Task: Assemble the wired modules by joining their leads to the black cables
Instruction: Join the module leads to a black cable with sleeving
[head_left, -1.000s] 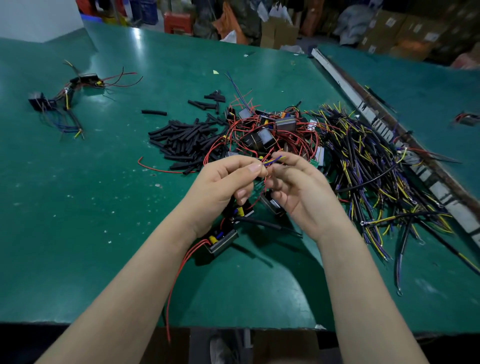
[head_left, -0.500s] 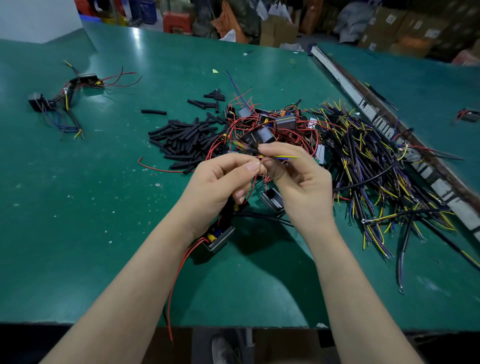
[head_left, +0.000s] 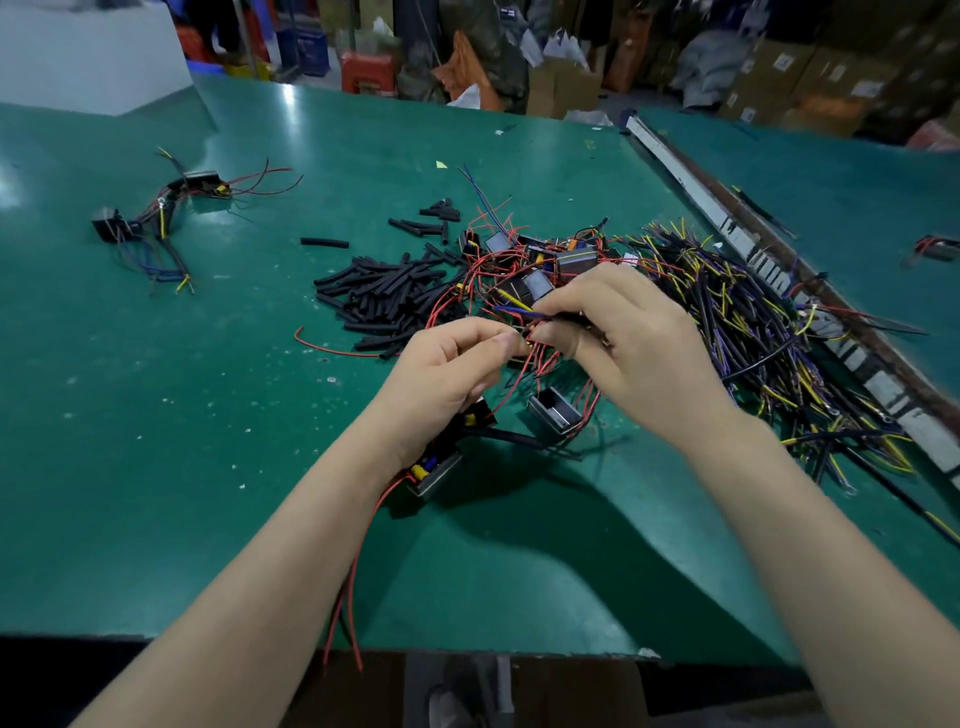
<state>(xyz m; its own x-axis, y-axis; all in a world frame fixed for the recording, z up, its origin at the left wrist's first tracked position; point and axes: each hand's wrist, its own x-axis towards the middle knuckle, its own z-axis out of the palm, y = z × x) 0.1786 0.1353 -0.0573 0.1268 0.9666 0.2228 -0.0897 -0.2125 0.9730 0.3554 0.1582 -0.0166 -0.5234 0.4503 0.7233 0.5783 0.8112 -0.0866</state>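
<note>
My left hand (head_left: 452, 374) and my right hand (head_left: 631, 343) meet above the middle of the green table (head_left: 260, 415). The left hand pinches thin red leads at its fingertips; a small module (head_left: 434, 470) with yellow and blue parts hangs under its wrist. The right hand pinches a black cable end with blue and yellow wires (head_left: 519, 306) sticking out to the left. Another module (head_left: 553, 413) lies below the hands, with a black cable (head_left: 511, 439) beside it. Further modules with red leads (head_left: 540, 265) are heaped behind.
Short black sleeve pieces (head_left: 384, 293) are piled left of the heap. A big tangle of black cables with yellow and purple wires (head_left: 769, 332) lies right, against a metal rail (head_left: 737, 234). Finished assemblies (head_left: 161, 218) sit far left. The table's front edge is near my forearms.
Both hands have shifted slightly forward and to the right. The wire ends in my right hand now point left, where earlier they stuck out to the right.
</note>
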